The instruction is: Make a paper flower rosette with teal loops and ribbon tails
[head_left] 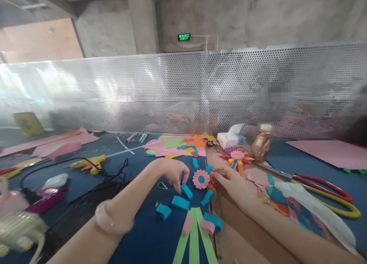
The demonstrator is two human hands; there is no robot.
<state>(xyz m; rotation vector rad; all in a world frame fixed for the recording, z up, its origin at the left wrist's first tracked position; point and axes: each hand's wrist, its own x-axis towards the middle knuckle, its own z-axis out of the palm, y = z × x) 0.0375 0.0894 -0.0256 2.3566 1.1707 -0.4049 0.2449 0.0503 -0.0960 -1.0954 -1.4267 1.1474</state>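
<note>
A pink scalloped paper flower with a blue centre lies on the blue tabletop between my hands. My left hand reaches down just left of it, fingers bent and fingertips at the end of a curled blue paper strip. Right of the flower is my right hand, its thumb and forefinger pinched together close to the petals; what they hold is hidden. An orange paper piece sits under those fingertips. More curled blue strips lie around the flower. Below it, green paper strips fan toward me.
A yellow glue gun with a black cable lies left. Coloured paper sheets are piled behind. At right are a finished flower, a tissue pack, a bottle, large scissors and paper scraps on cardboard.
</note>
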